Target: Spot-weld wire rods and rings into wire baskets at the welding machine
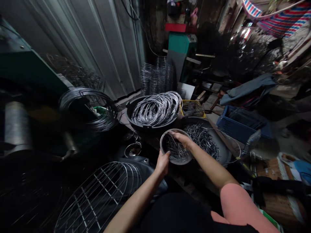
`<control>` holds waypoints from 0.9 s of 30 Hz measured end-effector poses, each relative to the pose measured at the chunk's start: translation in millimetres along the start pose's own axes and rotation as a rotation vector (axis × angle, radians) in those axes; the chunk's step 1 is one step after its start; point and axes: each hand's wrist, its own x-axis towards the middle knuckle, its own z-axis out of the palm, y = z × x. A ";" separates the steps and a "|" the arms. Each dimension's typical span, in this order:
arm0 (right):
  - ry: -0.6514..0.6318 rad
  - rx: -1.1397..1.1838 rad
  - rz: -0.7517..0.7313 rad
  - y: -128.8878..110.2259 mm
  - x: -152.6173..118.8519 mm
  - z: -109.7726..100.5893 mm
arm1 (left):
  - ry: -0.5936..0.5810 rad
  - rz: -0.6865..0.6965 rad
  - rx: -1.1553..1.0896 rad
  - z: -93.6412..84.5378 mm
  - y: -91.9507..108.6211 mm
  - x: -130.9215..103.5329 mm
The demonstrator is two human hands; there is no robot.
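A round metal bowl (179, 160) with short wire pieces (177, 147) in it is in front of me. My left hand (162, 162) grips its lower left rim, thumb on top. My right hand (181, 139) reaches over the upper right rim, its fingertips inside at the wire pieces; what the fingers pinch, if anything, is too small to make out. Just right of the bowl lies a dark tray (224, 150) heaped with short wire rods (206, 142). Behind the bowl, a black basin (130, 113) holds many shiny wire rings (155, 108).
A round wire grill (94, 191) lies at the lower left. Wire coils (92, 106) hang by the green machine on the left. Stacked rings (156, 76) stand behind the basin. A yellow crate (205, 115) and a blue crate (243, 134) are to the right.
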 end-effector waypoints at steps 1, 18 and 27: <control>-0.016 0.021 0.040 -1.7 1.1 -0.9 | -0.005 0.000 0.008 -0.5 -0.1 0.0; 0.409 -0.424 -0.097 0.7 3.7 40.5 | 0.011 -0.041 -0.047 -4.5 16.3 -7.2; 0.316 -0.522 -0.222 -28.2 -14.1 -15.1 | 0.151 -0.180 -0.241 -11.7 29.3 -6.0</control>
